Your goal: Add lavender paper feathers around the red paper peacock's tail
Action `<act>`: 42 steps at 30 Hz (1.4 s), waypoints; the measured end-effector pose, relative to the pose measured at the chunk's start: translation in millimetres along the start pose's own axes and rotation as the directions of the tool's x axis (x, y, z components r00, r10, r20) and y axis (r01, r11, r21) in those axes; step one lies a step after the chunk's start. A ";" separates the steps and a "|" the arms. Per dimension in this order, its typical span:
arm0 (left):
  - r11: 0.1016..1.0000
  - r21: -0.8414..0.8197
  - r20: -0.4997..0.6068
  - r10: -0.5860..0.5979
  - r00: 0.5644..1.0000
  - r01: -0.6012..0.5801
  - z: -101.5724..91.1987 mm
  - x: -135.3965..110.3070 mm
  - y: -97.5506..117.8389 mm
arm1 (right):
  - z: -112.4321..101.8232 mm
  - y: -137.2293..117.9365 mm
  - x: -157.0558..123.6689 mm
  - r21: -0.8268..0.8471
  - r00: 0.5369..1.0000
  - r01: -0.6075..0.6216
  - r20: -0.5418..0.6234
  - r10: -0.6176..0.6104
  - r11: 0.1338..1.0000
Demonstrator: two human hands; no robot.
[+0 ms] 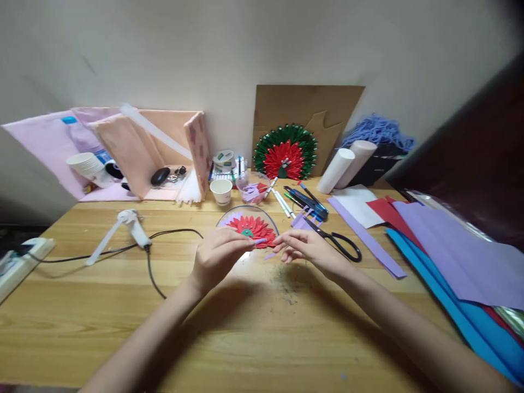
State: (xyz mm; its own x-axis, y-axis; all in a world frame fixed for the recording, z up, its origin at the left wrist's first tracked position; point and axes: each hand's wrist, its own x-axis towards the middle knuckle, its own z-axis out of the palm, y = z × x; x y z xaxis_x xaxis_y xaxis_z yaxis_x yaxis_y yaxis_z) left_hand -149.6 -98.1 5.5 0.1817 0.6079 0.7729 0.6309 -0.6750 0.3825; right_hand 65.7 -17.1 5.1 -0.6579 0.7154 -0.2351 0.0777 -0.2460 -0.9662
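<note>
Between the thumb and fingers of my left hand (219,256) is a small purple paper strip (259,241). My right hand (307,248) hovers just to the right, its fingers loosely bent and apart, with nothing visible in them. Beyond both hands lies a clear round disc (270,217) bearing a layered red paper flower (256,226) with a green centre; my left hand hides part of it. Another purple scrap (270,256) lies near my right fingertips. Black-handled scissors (346,248) rest beside my right hand, near fringed purple paper (302,219).
A glue gun (133,226) with its cable stands at left. Behind are a paper cup (221,192), a clear bowl (252,188) of scraps, pens (282,204) and a red-green fan decoration (285,153) against cardboard (303,103). Purple sheets (462,245) and blue sheets (442,289) lie at right.
</note>
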 end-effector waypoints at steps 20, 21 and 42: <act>0.641 -0.028 -0.239 -0.749 0.618 0.767 -92.8 -101.5 10.3 | 160.3 8.4 78.9 -0.093 0.934 0.047 0.357 -0.010 0.995; 0.563 -0.133 -0.211 -0.820 0.532 0.816 -92.7 -102.1 8.9 | 166.7 10.1 81.5 -0.097 0.936 0.066 0.351 -0.028 0.993; 0.267 -0.336 -0.481 -0.873 0.079 0.903 -161.8 -167.9 -31.5 | 296.5 50.8 185.7 -0.842 0.934 0.267 0.105 -0.342 0.469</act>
State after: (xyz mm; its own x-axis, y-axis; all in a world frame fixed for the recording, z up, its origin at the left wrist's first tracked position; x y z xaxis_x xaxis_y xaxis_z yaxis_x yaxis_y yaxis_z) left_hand -321.9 -246.5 -54.4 -0.8992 0.4366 -0.0294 0.0791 0.2282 0.9704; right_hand -274.6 -90.6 -56.2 -0.7198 0.6833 0.1223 0.4915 0.6261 -0.6053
